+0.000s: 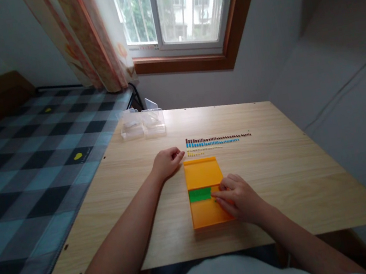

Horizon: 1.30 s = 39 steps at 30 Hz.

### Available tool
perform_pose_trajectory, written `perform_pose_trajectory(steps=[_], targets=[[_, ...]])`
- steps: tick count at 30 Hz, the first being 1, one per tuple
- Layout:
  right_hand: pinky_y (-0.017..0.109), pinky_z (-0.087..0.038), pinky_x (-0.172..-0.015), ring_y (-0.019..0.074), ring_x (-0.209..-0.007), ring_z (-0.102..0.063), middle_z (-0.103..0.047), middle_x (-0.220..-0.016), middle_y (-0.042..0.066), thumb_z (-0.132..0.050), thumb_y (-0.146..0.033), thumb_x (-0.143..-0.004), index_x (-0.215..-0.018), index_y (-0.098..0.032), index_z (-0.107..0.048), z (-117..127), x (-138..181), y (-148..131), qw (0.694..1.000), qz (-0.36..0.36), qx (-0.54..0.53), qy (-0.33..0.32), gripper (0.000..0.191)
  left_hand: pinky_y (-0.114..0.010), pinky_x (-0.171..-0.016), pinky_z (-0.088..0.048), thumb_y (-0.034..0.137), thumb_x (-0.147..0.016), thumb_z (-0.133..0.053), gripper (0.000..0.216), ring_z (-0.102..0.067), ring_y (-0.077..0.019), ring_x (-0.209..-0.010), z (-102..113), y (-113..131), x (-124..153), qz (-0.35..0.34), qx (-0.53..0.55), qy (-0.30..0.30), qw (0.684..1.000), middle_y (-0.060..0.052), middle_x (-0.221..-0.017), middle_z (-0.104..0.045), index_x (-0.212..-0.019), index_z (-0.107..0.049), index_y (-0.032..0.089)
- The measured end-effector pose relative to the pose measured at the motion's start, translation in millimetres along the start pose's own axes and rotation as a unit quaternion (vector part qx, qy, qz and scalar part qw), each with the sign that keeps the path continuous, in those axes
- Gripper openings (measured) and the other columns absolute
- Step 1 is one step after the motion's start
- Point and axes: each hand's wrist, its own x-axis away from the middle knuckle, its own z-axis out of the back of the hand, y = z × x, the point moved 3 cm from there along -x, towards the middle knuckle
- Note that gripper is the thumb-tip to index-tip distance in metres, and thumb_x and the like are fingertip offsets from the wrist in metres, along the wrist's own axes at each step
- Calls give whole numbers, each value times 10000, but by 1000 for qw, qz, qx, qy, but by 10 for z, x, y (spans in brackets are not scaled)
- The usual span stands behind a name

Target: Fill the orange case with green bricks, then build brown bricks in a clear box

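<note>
An orange tray (203, 173) lies lengthwise in front of me, with a raised divider across its middle. Small green pieces (199, 195) stand packed side by side in a block below the divider. My right hand (238, 198) reaches over the tray's right side. Its thumb and index finger are pinched at the right end of the green block, around a small green piece. My left hand (167, 163) rests on the table left of the rows of small pieces, fingers curled and thumb near the fingertips. Whatever may be inside that hand is hidden.
Beyond the tray lie rows of small brown pieces (218, 138), blue pieces (212, 143) and yellow pieces (196, 154). Clear plastic boxes (153, 123) stand at the table's far left corner. A bed with a checked cover (32, 157) adjoins the wooden table (278, 163).
</note>
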Motion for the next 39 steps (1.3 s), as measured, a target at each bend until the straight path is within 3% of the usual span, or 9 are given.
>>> perform_pose_trajectory(steps=[27,39], targets=[[386,-416,-774,235,-844,-523,-612,-873,87,-586,-187,-959,-976,-187,-783,-2,-26,4,999,-49,0,-13,198,-287,-594,-318,468,-921,-531,370,-532,-162,-592,4,22,-3,6,8,-14,1000,-20,-629,-647,-736,-696,194],[369,-418,-752,224,-830,-526,-618,-871,84,-575,-183,-972,-1000,-185,-778,-25,-4,35,999,-35,-3,-3,204,-281,-594,-323,472,-916,-528,373,-539,-159,-592,-5,12,-14,-1,7,-13,1000,-21,-641,-661,-743,-700,190]])
